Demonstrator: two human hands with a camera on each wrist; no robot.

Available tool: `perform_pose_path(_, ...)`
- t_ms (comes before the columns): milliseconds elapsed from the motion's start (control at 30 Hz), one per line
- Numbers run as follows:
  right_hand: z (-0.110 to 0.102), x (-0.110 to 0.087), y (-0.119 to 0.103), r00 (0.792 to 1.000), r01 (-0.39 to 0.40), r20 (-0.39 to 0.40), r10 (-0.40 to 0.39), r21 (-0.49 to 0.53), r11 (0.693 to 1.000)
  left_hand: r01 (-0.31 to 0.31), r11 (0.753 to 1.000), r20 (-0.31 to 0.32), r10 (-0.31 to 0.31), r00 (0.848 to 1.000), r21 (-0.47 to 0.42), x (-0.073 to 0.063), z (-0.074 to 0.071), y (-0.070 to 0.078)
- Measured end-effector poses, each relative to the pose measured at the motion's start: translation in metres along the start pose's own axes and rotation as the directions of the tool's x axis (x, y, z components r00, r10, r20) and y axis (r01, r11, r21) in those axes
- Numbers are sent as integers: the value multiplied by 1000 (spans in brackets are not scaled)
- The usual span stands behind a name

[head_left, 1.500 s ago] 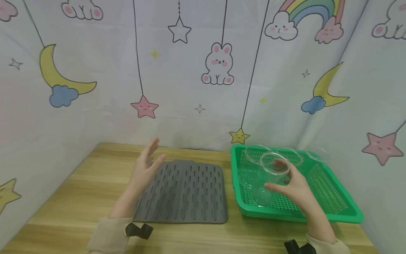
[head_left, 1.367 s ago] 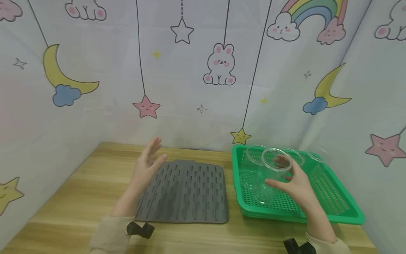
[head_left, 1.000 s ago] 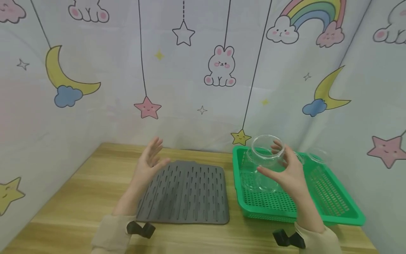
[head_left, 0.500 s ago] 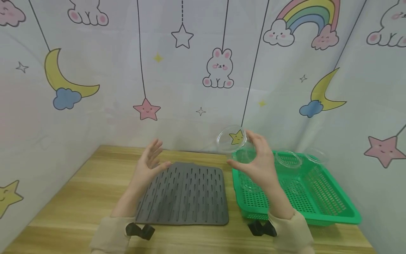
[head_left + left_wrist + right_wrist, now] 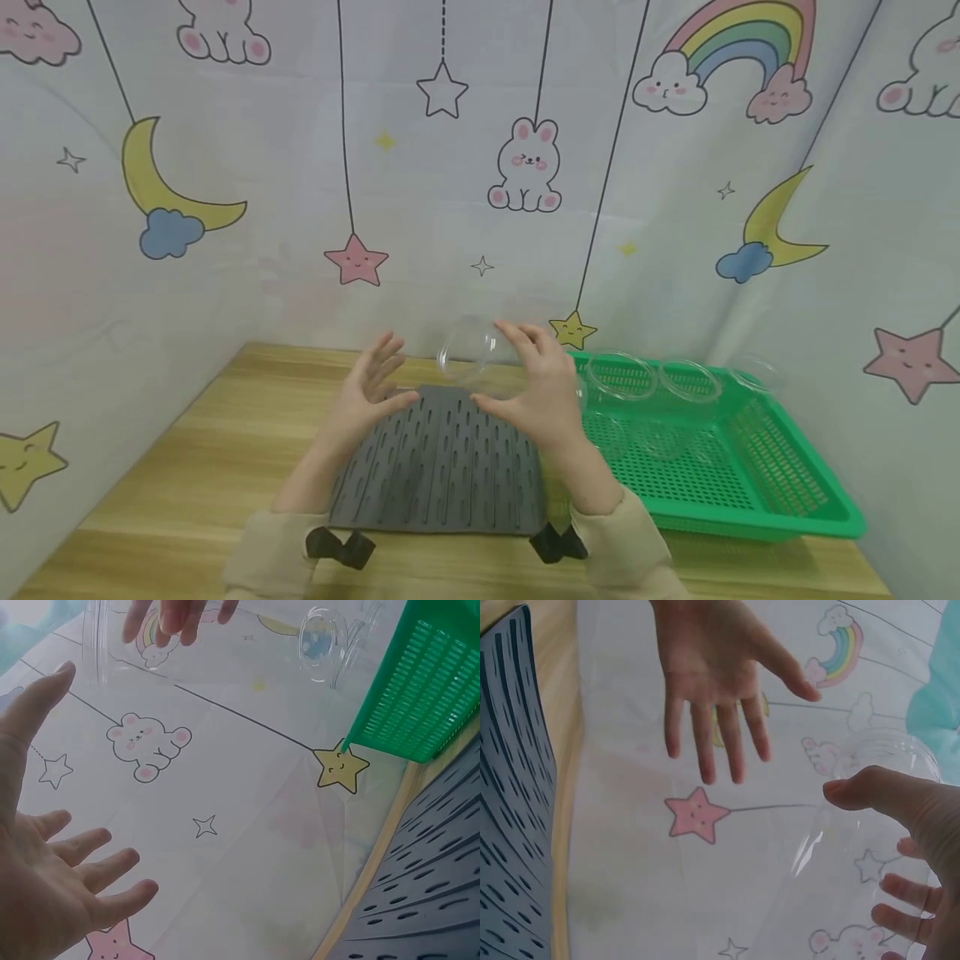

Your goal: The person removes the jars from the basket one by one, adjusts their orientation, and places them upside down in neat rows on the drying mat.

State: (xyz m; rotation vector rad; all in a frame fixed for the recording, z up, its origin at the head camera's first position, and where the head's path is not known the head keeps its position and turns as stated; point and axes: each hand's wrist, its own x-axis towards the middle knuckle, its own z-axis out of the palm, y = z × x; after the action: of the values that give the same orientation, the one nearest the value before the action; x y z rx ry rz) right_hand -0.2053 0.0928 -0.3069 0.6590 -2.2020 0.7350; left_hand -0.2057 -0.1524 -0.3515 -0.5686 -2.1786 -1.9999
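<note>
Above the grey slotted mat (image 5: 442, 475), my right hand (image 5: 546, 387) grips a clear cup (image 5: 491, 346), which is tilted with its rim toward the left hand. Its fingers and thumb are around the cup's side. In the left wrist view the cup lies nearly sideways at the top, with its base (image 5: 319, 645) to the right. My left hand (image 5: 369, 396) is raised over the mat's left part, fingers spread, touching nothing; the right wrist view shows this left hand (image 5: 712, 667) apart from the cup.
A green perforated basket (image 5: 757, 523) stands on the wooden table (image 5: 172, 467), right of the mat. Several clear cups stand in it, one with its rim (image 5: 621, 398) near the basket's left side. A printed cloth (image 5: 285, 308) hangs behind the table.
My right hand has lifted the cup out of the basket and carried it left over the mat, tipping its rim leftward. The left hand has stayed nearly still.
</note>
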Motion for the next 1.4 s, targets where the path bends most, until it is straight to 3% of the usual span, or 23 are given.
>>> perform_pose_path(267,27,-9,-10,996,8,87,6,-160,987,-32,999,48,33,998,-19,1,6,-1)
perform_pose_path(433,39,-13,-12,994,53,102,-32,-221,974,3,1000,81,-1,997,-22,2,7,-4)
perform_pose_path(600,51,-18,-14,991,88,119,-54,-303,949,72,997,97,-73,993,6,1,9,-6)
perform_pose_path(867,63,-24,-20,983,95,176,-45,-286,954,163,984,54,-168,984,77,-1,10,-7)
perform_pose_path(1067,67,-26,-22,975,100,217,-43,-259,961,156,981,61,-164,985,115,-2,6,-9)
perform_pose_path(1267,64,-25,-23,972,97,230,-39,-249,964,145,985,86,-153,985,94,0,2,-9)
perform_pose_path(1400,58,-22,-25,972,86,232,-42,-185,979,160,984,94,-168,981,83,-1,-1,-7)
